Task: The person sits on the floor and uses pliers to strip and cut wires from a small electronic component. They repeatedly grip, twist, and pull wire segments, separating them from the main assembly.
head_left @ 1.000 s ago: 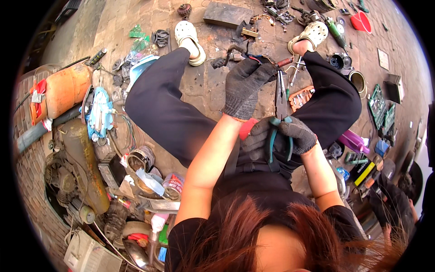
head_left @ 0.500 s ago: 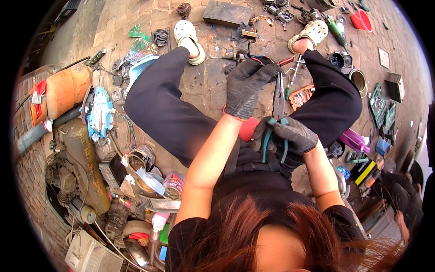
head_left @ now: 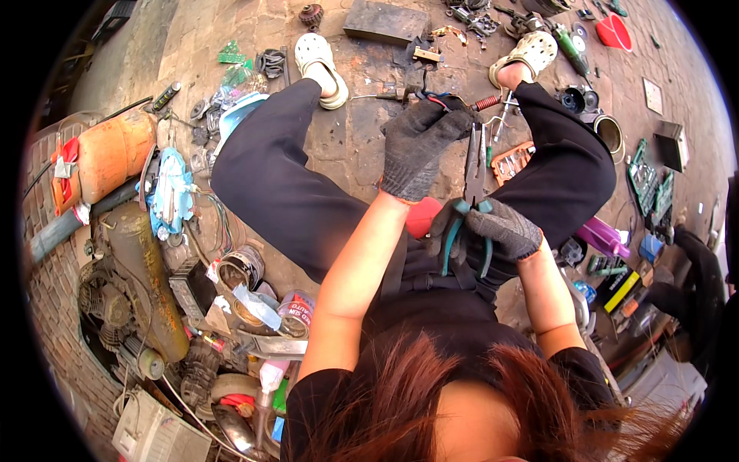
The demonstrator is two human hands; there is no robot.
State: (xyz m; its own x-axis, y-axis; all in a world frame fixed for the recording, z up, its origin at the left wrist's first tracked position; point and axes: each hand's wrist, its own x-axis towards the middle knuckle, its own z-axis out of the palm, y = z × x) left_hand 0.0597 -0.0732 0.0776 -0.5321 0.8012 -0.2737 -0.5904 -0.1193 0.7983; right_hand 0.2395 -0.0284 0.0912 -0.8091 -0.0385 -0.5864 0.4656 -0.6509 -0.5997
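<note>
My left hand [head_left: 419,150], in a dark knit glove, is closed around a dark part with red and blue wires [head_left: 437,100] beyond its fingertips. A reddish coiled piece [head_left: 486,102] sticks out to the right of those fingers; whether it belongs to the same part, I cannot tell. In my gloved right hand [head_left: 502,229] is a pair of long-nose pliers [head_left: 475,169] with teal handles. Their jaws point away from me, slightly parted, tips close beside the left fingers. Whether the tips grip a thin wire is too small to tell.
Between my feet lie a dark metal block [head_left: 385,21] and an orange tool case [head_left: 512,163]. An angle grinder [head_left: 570,50] and a red bowl [head_left: 613,32] sit at far right. An orange gas cylinder [head_left: 115,158] and cans crowd the left. Another person's dark-clothed leg [head_left: 700,266] shows at right.
My hands, the wired part and the pliers stay almost in place. At the right edge the other person has shifted, and their bare hand no longer shows.
</note>
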